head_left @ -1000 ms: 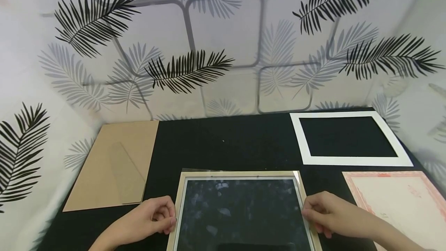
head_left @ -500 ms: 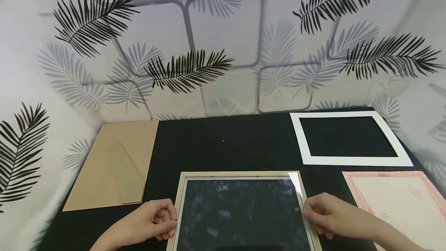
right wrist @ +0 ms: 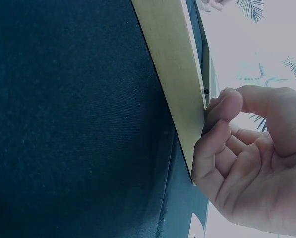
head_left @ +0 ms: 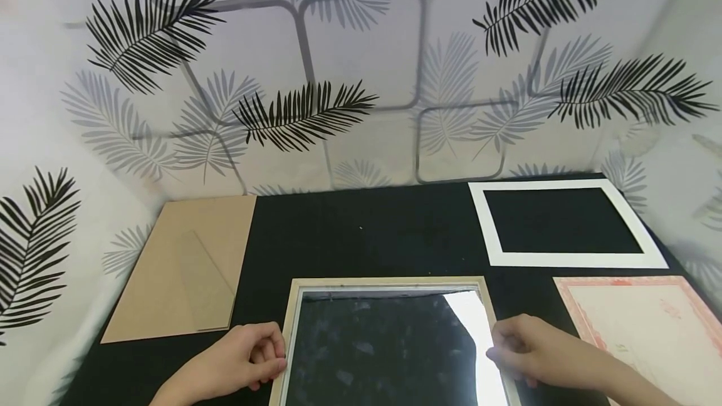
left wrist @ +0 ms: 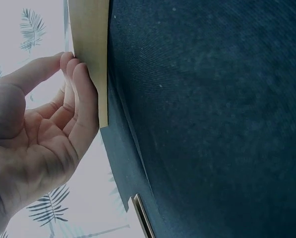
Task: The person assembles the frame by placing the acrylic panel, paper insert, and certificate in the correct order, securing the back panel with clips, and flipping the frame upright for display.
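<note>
A pale wooden picture frame [head_left: 389,281] lies on the black cloth in front of me, its near side cut off by the head view. Over its opening is a clear pane [head_left: 489,356], shown by a bright glare on the right and smudges; its far edge lies just inside the far rail. My left hand [head_left: 237,356] pinches the pane's left edge between thumb and fingers, with fingertips right at the frame's side [left wrist: 89,44]. On the opposite side my right hand [head_left: 544,351] pinches the right edge, its curled fingers against the wooden rail [right wrist: 170,64].
At the left lies a brown backing board [head_left: 169,268] with a folded-down stand leg. A white mat border [head_left: 581,260] is at the far right, with a pink-bordered sheet of paper [head_left: 648,331] below it. A leaf-print curtain [head_left: 366,49] hangs behind the black table cloth [head_left: 361,237].
The pane's far edge, earlier sticking out past the frame's far rail, has come nearer me and now shows inside the frame. The glare on its right has widened. Both hands have barely moved.
</note>
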Demonstrator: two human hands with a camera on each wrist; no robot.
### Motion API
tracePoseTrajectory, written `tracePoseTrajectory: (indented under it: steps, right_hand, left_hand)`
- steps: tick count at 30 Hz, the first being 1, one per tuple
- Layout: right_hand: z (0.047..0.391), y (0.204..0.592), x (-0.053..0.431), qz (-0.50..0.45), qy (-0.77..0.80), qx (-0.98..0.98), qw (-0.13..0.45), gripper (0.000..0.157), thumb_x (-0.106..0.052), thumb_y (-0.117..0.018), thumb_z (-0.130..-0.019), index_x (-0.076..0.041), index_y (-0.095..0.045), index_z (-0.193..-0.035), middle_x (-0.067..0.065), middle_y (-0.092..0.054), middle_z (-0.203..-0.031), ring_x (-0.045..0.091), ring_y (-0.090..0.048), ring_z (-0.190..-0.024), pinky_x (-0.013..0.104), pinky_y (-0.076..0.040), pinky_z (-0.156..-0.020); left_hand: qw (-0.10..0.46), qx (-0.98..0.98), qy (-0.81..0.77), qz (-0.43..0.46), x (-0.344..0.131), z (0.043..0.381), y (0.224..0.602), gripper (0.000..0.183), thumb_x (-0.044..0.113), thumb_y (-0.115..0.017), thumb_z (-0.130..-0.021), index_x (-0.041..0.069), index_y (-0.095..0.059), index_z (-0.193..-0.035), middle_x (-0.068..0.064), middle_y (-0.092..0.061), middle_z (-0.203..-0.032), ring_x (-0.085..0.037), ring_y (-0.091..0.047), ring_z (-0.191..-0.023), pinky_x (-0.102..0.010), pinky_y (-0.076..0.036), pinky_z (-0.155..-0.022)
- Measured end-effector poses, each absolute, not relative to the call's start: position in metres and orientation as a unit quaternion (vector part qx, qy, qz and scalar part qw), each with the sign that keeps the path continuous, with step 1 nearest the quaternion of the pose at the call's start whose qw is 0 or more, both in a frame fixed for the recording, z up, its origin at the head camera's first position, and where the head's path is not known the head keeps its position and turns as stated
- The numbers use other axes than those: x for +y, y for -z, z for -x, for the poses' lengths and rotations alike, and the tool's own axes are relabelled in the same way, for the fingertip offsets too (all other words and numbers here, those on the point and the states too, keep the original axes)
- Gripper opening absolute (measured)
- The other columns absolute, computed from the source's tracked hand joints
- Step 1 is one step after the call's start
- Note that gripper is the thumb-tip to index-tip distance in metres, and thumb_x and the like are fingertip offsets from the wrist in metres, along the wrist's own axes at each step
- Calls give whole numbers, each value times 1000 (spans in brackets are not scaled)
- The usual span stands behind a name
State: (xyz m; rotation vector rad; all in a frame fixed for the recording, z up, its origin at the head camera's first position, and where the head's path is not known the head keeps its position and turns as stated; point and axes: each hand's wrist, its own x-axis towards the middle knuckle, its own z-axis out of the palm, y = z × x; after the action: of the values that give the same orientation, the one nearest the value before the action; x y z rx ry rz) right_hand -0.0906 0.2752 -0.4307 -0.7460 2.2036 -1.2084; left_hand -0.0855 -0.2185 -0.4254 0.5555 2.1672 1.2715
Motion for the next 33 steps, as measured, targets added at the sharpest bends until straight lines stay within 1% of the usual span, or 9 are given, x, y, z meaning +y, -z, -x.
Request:
tracePoseTrajectory:
  steps: [3, 10, 12, 16, 20, 22, 25, 30, 33]
  right_hand:
    - [89, 431, 275, 275, 437, 820, 245, 25, -16, -65, -101, -15, -57, -77, -14, -52, -55, 2, -50, -47, 23, -38, -44]
    - [92, 429, 273, 245, 431, 825, 271, 17, -21, -69, -99, -15, -64, -84, -9, -57, -60, 4, -52, -49, 24, -46, -45]
    - [93, 429, 274, 246, 428, 827, 270, 17, -21, -70, -99, -15, -64, -84, -9, -57, -61, 4, -52, -49, 25, -47, -45]
    - [94, 431, 277, 255, 427, 829, 255, 15, -20, -71, -98, -16, -64, -85, -10, -57, -62, 5, -53, -49, 25, -47, -46]
    - [97, 434, 281, 262, 432, 833, 223, 15, -18, -73, -97, -15, -61, -88, -11, -56, -64, 5, -53, -50, 26, -48, -46]
    - [98, 435, 283, 253, 435, 839, 205, 18, -19, -74, -95, -12, -58, -92, -10, -56, -66, 6, -54, -51, 27, -49, -47]
    - [99, 437, 284, 234, 446, 843, 188, 30, -20, -76, -94, -6, -51, -101, -5, -58, -69, 10, -57, -51, 30, -52, -48]
    - [98, 438, 281, 192, 461, 843, 198, 55, -23, -77, -93, 1, -38, -123, 1, -61, -71, 18, -62, -51, 34, -54, -47]
    - [98, 438, 278, 178, 452, 851, 200, 64, -25, -78, -92, 2, -34, -130, 1, -61, -71, 18, -62, -50, 34, -54, -47]
  left_hand:
    - [273, 815, -465, -213, -218, 86, 426, 11, 13, -70, -98, 9, -60, -94, 0, -64, -73, -13, -59, -58, -31, -56, -54]
    - [260, 825, -450, -221, -218, 87, 426, 14, 17, -72, -97, 11, -60, -92, 3, -62, -71, -11, -57, -55, -30, -54, -53]
    - [257, 825, -452, -222, -219, 87, 427, 14, 18, -72, -97, 11, -60, -92, 3, -62, -71, -11, -58, -55, -30, -54, -53]
    - [247, 828, -451, -223, -220, 88, 429, 14, 17, -71, -98, 12, -59, -93, 3, -62, -73, -12, -59, -56, -31, -55, -52]
    - [242, 834, -449, -210, -221, 89, 431, 15, 18, -70, -99, 11, -58, -95, 1, -61, -76, -14, -59, -56, -32, -55, -52]
    - [243, 836, -452, -195, -221, 91, 432, 16, 18, -70, -99, 9, -56, -99, -1, -62, -79, -16, -60, -58, -33, -55, -53]
    - [242, 840, -454, -173, -220, 93, 431, 22, 20, -70, -99, 6, -55, -110, -4, -62, -84, -20, -62, -59, -35, -56, -54]
    - [236, 844, -456, -155, -216, 96, 431, 35, 23, -70, -99, 3, -50, -120, -6, -63, -86, -24, -65, -59, -37, -57, -52]
    - [230, 847, -454, -153, -214, 98, 432, 39, 23, -72, -98, 2, -49, -121, -5, -63, -86, -23, -66, -60, -37, -56, -50]
